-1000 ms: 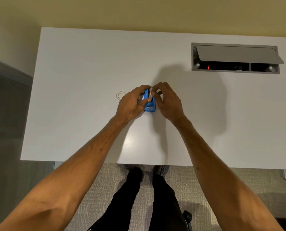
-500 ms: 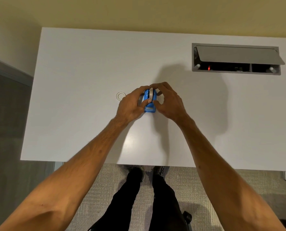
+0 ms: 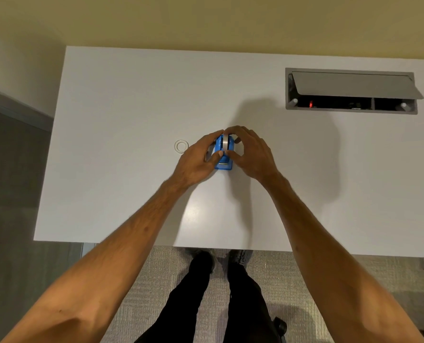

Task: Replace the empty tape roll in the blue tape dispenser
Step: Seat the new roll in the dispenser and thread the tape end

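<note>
Head view: the blue tape dispenser [image 3: 223,161] stands mid-table [image 3: 131,95], tape roll [image 3: 225,142] seated inside. Left hand [image 3: 196,160] and right hand [image 3: 251,154] clasp its sides, fingers curled. An empty clear core [image 3: 181,146] lies just left of the dispenser.

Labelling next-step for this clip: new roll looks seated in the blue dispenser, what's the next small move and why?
Probably draw the tape's free end forward to the cutter. The whitish tape roll sits in the blue plastic tape dispenser, both thumbs meet on its front, left hand and right hand flank it, and the clear empty ring lies apart.
</note>
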`<state>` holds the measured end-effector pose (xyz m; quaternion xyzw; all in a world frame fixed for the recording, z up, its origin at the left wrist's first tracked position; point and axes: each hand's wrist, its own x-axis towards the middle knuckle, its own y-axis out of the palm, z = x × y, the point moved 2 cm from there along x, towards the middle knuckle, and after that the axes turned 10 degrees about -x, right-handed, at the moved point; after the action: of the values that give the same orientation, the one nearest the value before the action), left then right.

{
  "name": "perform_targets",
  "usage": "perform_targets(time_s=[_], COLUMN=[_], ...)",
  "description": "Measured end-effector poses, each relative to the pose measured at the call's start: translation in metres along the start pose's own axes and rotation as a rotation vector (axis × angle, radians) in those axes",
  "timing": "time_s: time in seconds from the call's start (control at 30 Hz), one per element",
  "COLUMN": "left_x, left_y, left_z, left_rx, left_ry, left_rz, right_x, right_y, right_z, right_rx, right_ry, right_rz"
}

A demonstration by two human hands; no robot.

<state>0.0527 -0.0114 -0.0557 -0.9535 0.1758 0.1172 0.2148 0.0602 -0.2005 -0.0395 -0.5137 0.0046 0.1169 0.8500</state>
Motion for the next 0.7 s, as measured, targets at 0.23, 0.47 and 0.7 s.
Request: perform_targets(time_s=[0.23,0.47,0.7], left_x=[0.0047,0.0048,0.0055], left_y=[-0.0006,-0.0020,-0.0023], left_z=[0.0033,0.0018,0.0008], left_rx=[0.041,0.048,0.077], left_ry=[0.004,-0.002,-0.008], left_rz=[0.011,0.011,-0.014], right_x=[-0.0027,-0.0017,-0.0072], right_y=[0.0040,0.0048,0.0044], right_z=[0.0012,-0.0026,0.0006], right_rx=[0.036,0.080,0.103], right_ry=[0.026,0.028,0.041], right_rz=[-0.027,-0.010,-0.064])
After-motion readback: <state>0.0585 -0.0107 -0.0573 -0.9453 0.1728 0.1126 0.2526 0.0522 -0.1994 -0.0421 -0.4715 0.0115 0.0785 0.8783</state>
